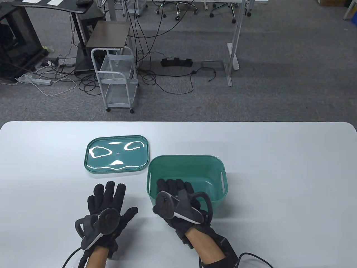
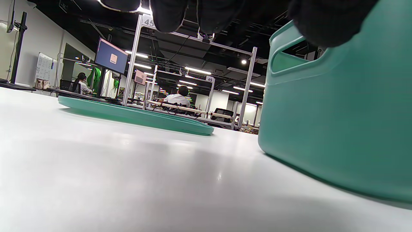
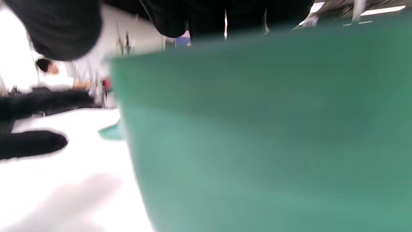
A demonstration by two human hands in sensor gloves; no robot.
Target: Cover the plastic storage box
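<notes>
Item 1. Storage box (image 1: 186,178): green plastic, open-topped, with slot handles in its end walls. It is stood upright on the white tabletop (image 1: 279,173), slightly toward the right edge from centre and nearer the near edge than the far one. Nothing is seen inside it beyond gloved fingers. In the right wrist view its wall (image 3: 267,129) fills most of the picture and is blurred.

Item 2. Lid (image 1: 117,154): green, rectangular with rounded corners, glossy, laid flat on the tabletop just beside the box, toward the left and far edges. It is not touched by either hand. In the left wrist view it (image 2: 135,116) is seen edge-on beyond the box wall (image 2: 334,122).

Item 3. Left hand (image 1: 107,205): black sensor glove, tracker strapped to its back. It is held flat and open with fingers spread, palm down, at the tabletop between the lid and the near edge; nothing is held. Contact with the tabletop cannot be told.

Item 4. Right hand (image 1: 175,199): black sensor glove, tracker on its back. It is placed over the box's near wall, fingers (image 1: 174,185) reaching over the rim into the box; the rim appears to be gripped, though the thumb is hidden.
</notes>
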